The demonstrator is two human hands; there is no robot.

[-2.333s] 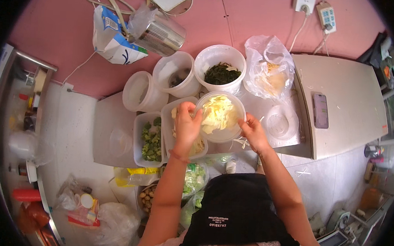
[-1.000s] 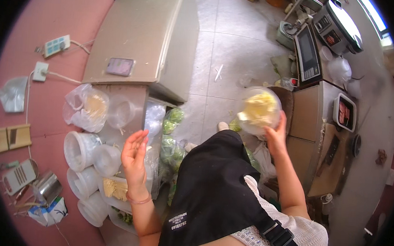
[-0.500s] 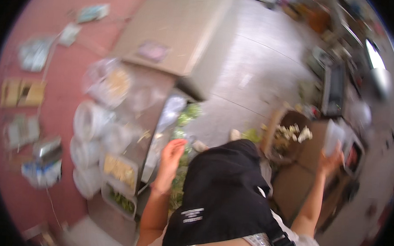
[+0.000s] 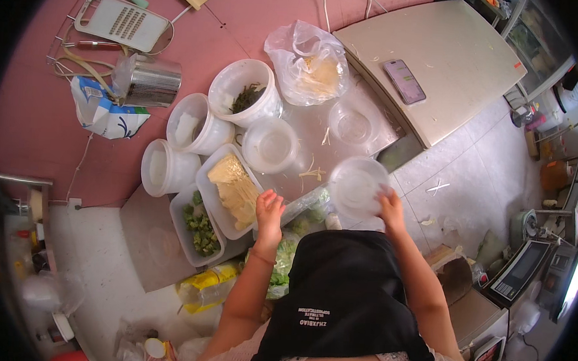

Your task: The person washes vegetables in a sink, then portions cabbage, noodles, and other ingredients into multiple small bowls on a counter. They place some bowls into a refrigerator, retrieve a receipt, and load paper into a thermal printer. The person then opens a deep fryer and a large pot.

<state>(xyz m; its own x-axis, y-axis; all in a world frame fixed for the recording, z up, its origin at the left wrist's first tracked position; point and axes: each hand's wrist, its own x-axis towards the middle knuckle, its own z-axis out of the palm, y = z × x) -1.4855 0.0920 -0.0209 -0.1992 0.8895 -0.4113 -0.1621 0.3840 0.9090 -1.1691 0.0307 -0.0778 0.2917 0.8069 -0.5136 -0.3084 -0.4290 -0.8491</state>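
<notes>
My right hand (image 4: 390,209) grips the rim of a round translucent plastic bowl (image 4: 354,181), in front of my apron and over the front edge of the steel worktop (image 4: 305,126). With nothing in it, my left hand (image 4: 269,213) is raised with its fingers loosely apart. Closest to that hand is a white tray (image 4: 203,176) of pale yellow sheets and strips (image 4: 231,190). A second tray of green leafy vegetable (image 4: 199,228) lies beside it. Two more clear bowls stand on the worktop, one near the tubs (image 4: 270,145) and one farther right (image 4: 351,123).
White tubs (image 4: 245,77) line the wall side, one holding dark green strands. Behind them sits a plastic bag (image 4: 315,64) of yellowish food. A phone (image 4: 405,82) lies on the beige cabinet (image 4: 446,42). Bagged greens (image 4: 310,214) are below the worktop edge. A grater (image 4: 122,21) hangs left.
My view has turned from the right side toward the worktop. My right hand has brought the clear bowl from the far right to in front of me. My left hand stays empty.
</notes>
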